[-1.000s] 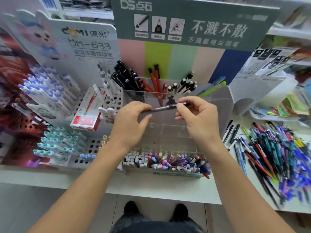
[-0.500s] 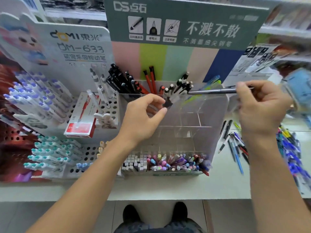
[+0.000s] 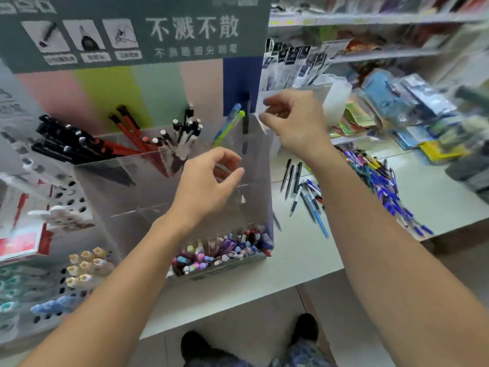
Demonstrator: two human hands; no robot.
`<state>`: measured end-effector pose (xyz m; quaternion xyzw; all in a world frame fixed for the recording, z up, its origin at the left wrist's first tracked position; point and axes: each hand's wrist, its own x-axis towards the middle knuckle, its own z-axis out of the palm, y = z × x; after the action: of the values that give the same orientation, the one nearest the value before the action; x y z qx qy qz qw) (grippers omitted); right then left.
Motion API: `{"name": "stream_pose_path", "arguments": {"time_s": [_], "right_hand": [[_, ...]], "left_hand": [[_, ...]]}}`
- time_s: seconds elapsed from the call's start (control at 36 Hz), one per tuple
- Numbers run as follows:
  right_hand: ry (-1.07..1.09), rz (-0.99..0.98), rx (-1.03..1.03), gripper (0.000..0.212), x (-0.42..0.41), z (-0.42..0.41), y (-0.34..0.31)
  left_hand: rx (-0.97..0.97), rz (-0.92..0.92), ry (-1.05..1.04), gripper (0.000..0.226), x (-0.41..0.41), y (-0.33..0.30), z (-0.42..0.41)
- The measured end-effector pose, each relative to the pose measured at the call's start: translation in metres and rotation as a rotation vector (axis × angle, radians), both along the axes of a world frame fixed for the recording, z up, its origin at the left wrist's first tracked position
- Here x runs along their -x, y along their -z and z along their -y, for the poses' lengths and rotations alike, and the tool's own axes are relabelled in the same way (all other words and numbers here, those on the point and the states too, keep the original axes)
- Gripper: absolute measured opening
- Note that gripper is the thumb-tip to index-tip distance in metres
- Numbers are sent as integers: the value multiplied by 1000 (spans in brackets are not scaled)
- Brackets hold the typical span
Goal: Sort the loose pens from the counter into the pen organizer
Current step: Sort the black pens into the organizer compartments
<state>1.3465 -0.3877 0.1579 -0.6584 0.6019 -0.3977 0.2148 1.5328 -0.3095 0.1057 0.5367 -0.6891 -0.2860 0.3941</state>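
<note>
our left hand (image 3: 205,185) hovers loosely curled, gripping nothing, before the clear pen organizer (image 3: 174,197). the black pen (image 3: 246,116) stands upright at its back right corner (blurred), just beside our right hand (image 3: 291,120), whose grip we cannot tell. it could tip out onto the counter (image 3: 304,250) if it misses the compartment.

Pen organizer (image 3: 254,197) on counter (image 3: 304,260); loose pens (image 3: 375,178) right of it.

Bright, even light, your view free of hard shadows. Heavy motion blur smears shelves (image 3: 397,49) at right and pen rack (image 3: 39,260) at left. Sign (image 3: 132,30) text soft. Wide-angle bend at edges. Faint glare on clear organizer (image 3: 148,197).
</note>
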Motion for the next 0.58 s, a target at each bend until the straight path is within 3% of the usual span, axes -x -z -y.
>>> {"name": "stream_pose_path", "arguments": {"time_s": [0.14, 0.19, 0.25, 0.33, 0.44, 0.58], "right_hand": [[61, 84, 1, 17, 74, -31, 24], [116, 74, -134, 13, 115, -40, 60], [132, -65, -371, 17, 156, -48, 103], [101, -201, -627, 31, 203, -63, 158], [36, -267, -745, 42, 246, -75, 194], [-53, -270, -718, 40, 261, -60, 205]], "left_hand": [[-112, 10, -43, 9, 51, 17, -12], [-186, 1, -56, 5, 84, 29, -18], [-292, 42, -54, 7, 126, 46, -22], [-477, 175, -71, 29, 186, 81, -24], [-737, 332, -164, 78, 237, 126, -19], [-901, 362, -427, 88, 242, 160, -8]]}}
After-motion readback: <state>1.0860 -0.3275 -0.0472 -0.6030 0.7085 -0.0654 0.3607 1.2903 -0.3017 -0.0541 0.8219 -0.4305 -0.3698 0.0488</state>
